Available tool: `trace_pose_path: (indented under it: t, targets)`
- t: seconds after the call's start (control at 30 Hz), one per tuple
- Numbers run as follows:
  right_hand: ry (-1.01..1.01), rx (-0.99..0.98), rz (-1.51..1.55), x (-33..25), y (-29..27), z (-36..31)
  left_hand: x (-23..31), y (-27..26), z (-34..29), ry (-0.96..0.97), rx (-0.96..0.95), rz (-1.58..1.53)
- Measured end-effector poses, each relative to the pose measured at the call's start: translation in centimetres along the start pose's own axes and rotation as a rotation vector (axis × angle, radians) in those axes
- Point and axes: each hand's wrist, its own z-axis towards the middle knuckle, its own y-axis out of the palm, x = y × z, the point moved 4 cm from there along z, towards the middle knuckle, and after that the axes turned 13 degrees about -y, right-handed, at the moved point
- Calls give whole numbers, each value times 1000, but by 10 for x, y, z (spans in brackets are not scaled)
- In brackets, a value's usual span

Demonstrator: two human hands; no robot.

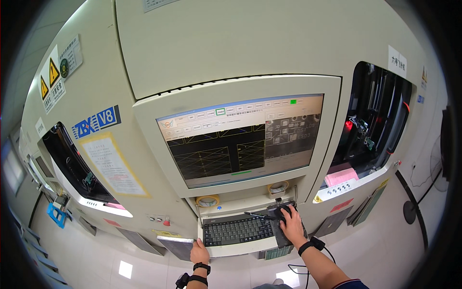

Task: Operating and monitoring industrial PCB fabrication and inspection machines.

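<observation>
My right hand lies over a dark computer mouse, its fingers curved on top, at the right end of a pull-out keyboard tray. Under the mouse is a black pad. My left hand is closed at the tray's left front corner, thumb upward; its other fingers are mostly hidden. Between my hands sits a black keyboard. A thin black pen-like stick lies across its upper right edge. Above, a monitor set into the machine displays yellow line patterns and a grey camera picture.
A large beige machine fills the view, with dark windows on the left and right. Flat panels lean at its base. A red button is left of the tray. A blue stool stands far left.
</observation>
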Motion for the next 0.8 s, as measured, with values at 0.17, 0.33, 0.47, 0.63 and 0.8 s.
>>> trace_pose_path:
  t: [0.17,0.33,0.47,0.63,0.8]
  targets:
    - [-4,-3,-2,-2,1,-1,-2,-2,1,13,11,-9]
    - [-28,5,13,-4,1,-2,-1,-4,0,14,16,-7]
    - [-37,-1,14,-4,0,-2,-1,-4,1,-1,5,-13]
    - [-42,-4,22,-6,-1,-2,-1,-3,0,-12,6,-12]
    - [-54,15,10,-6,-1,-1,0,-5,-1,0,-6,2]
